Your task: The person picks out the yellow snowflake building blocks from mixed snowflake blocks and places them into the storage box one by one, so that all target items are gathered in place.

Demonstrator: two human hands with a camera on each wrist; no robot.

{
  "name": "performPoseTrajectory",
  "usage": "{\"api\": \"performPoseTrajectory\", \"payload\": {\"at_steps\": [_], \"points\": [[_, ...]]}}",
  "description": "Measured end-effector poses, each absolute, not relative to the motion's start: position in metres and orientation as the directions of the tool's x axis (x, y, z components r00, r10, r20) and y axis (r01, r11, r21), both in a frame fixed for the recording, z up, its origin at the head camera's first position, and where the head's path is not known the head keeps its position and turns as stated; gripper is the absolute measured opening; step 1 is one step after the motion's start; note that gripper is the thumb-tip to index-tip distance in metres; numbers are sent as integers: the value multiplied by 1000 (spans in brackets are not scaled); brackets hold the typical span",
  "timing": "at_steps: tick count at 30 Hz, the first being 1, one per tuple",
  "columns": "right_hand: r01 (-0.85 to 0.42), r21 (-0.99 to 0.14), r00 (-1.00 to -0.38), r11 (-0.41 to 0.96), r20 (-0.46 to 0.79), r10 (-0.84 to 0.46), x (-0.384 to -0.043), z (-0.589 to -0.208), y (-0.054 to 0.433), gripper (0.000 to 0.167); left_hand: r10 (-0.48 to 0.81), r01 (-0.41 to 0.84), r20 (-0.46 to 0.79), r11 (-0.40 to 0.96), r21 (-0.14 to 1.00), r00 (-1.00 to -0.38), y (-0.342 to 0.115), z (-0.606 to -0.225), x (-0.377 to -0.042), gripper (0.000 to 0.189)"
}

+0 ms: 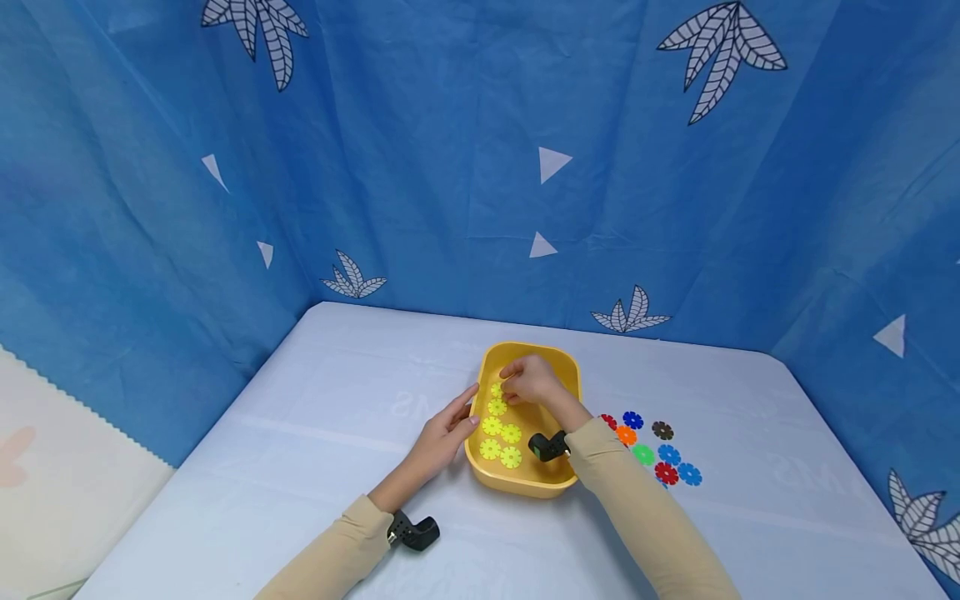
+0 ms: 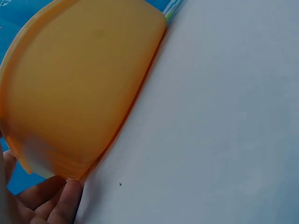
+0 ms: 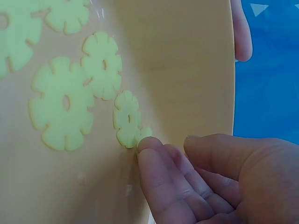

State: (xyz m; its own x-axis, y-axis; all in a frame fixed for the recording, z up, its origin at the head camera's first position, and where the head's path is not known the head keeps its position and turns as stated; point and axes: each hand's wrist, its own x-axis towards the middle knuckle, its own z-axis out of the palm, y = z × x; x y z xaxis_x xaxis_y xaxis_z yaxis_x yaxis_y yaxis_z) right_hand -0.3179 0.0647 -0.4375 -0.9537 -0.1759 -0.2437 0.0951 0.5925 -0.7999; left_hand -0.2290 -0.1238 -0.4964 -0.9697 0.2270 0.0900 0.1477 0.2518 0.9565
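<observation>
A yellow plastic basin stands on the white-covered table. Several light-yellow notched flower discs lie flat along its left side. My left hand rests against the basin's left wall from outside, fingers extended near the rim. In the left wrist view its fingertips touch the basin's wall. Inside the basin, my right hand reaches toward the far end of the discs. In the right wrist view its fingertips touch or nearly touch a yellow disc partly hidden behind them; the thumb stands apart from the fingers.
Right of the basin lie several loose flower discs: red, blue, green, orange and brown. My right forearm covers part of that group. A blue patterned curtain hangs behind the table.
</observation>
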Motion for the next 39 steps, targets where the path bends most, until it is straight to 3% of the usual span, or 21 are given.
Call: {"api": "performPoseTrajectory", "payload": {"at_steps": [20, 25, 39], "points": [[66, -786, -950, 614, -238, -203, -314, -424, 74, 30, 217, 144, 86, 266, 953, -972, -121, -495, -227, 55], [6, -784, -951, 620, -197, -239, -312, -407, 92, 36, 216, 148, 91, 267, 952, -972, -123, -495, -227, 55], [5, -749, -959, 663, -191, -208, -312, -378, 154, 40, 224, 171, 113, 257, 951, -968, -124, -497, -227, 56]]}}
